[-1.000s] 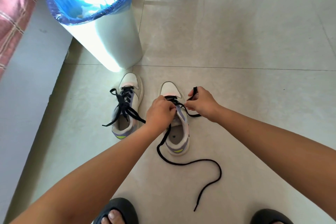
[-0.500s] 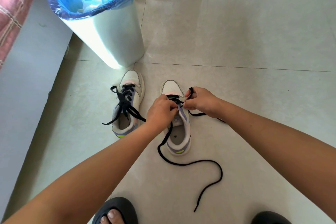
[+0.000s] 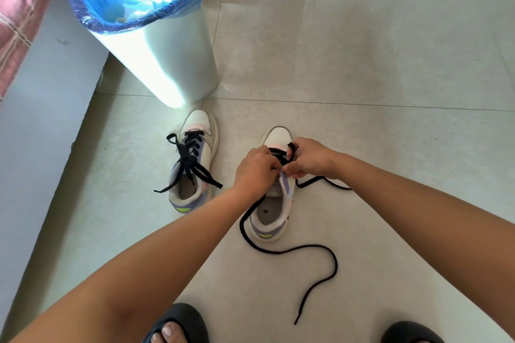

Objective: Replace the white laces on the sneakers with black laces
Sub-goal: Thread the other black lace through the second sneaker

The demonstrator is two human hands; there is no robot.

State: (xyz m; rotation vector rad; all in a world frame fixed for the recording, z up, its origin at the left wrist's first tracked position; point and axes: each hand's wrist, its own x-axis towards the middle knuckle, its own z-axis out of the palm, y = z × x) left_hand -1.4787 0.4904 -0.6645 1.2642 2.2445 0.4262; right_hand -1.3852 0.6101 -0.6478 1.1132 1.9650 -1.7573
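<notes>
Two white sneakers stand on the tiled floor. The left sneaker (image 3: 195,164) carries a black lace, crossed through its eyelets with loose ends hanging. Both hands work over the right sneaker (image 3: 274,209). My left hand (image 3: 255,168) grips its tongue and upper eyelet area. My right hand (image 3: 310,157) pinches one end of the black lace (image 3: 289,249) just above the front eyelets. The lace's other end trails over the floor toward me in a long curve. The eyelets under my fingers are hidden.
A white bin (image 3: 156,44) with a blue liner stands just beyond the left sneaker. A pale wall or ledge (image 3: 41,120) runs along the left. My feet in dark slippers (image 3: 178,326) are at the bottom edge.
My right hand has moved in closer to my left hand over the right sneaker's front, bringing the lace end with it. The lace on the floor has barely shifted.
</notes>
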